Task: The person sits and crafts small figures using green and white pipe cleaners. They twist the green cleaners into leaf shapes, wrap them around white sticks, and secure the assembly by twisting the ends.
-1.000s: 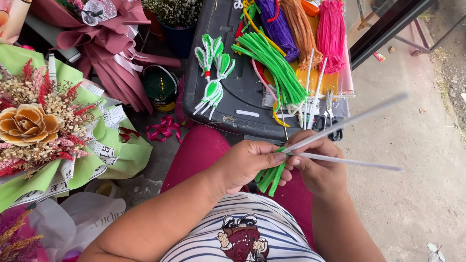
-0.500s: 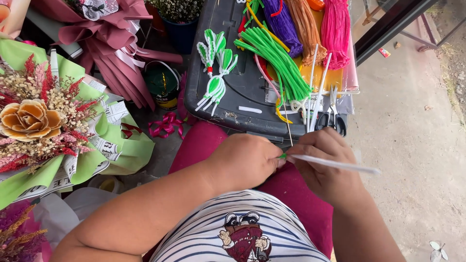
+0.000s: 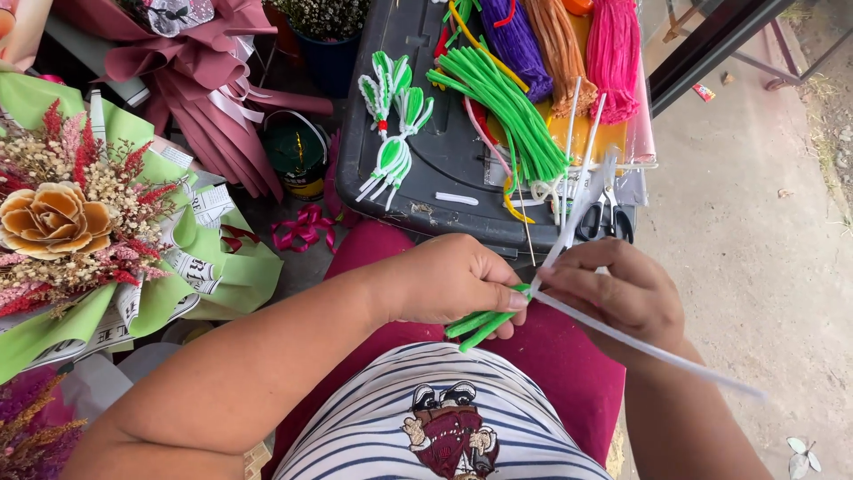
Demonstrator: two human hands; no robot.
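Green pipe cleaners (image 3: 480,324) sit bunched in the left hand (image 3: 449,283), its grip closed round them above the lap. Touching it, the right hand (image 3: 622,298) pinches a white pipe cleaner (image 3: 649,348). Beyond, scissors (image 3: 604,213) lie on the dark surface (image 3: 444,169).

Lighting: you have bright, even daylight, soft shadows only. Glare: none. Focus: sharp across your view, colours saturated. Blur: slight motion smear on the white pipe cleaner (image 3: 622,333) you hold. Distortion: mild wide-angle stretch at edges.
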